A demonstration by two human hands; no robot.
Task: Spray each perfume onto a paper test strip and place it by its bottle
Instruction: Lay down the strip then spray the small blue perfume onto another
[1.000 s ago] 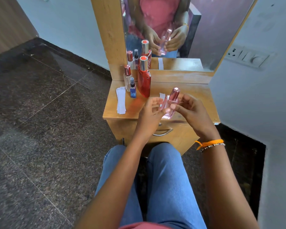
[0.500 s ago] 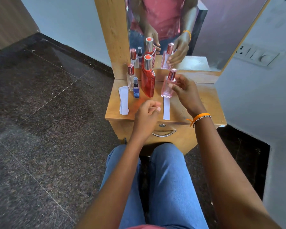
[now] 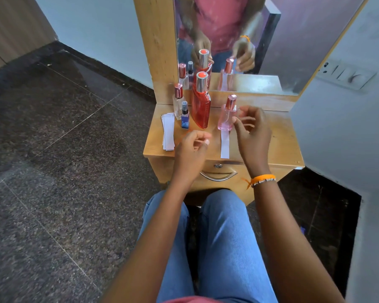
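A pink perfume bottle (image 3: 226, 118) with a rose cap stands upright on the wooden dresser top (image 3: 280, 136). One white paper strip (image 3: 225, 143) lies flat just in front of it. My right hand (image 3: 251, 130) hovers beside the pink bottle, fingers apart, holding nothing. My left hand (image 3: 192, 147) is loosely curled over the front edge, empty. To the left stand a tall red bottle (image 3: 200, 108), a small blue bottle (image 3: 185, 118) and a clear bottle (image 3: 178, 101) with a rose cap. A stack of unused strips (image 3: 168, 134) lies at the far left.
A mirror (image 3: 239, 40) rises behind the bottles and reflects them and my hands. The dresser has a drawer with a metal handle (image 3: 218, 176). A wall with a switch plate (image 3: 346, 75) is close on the right. My knees sit under the front edge.
I held the pink bottle in both hands, then my right hand set it down behind the strip and has now let go. My left hand stays curled near the front.
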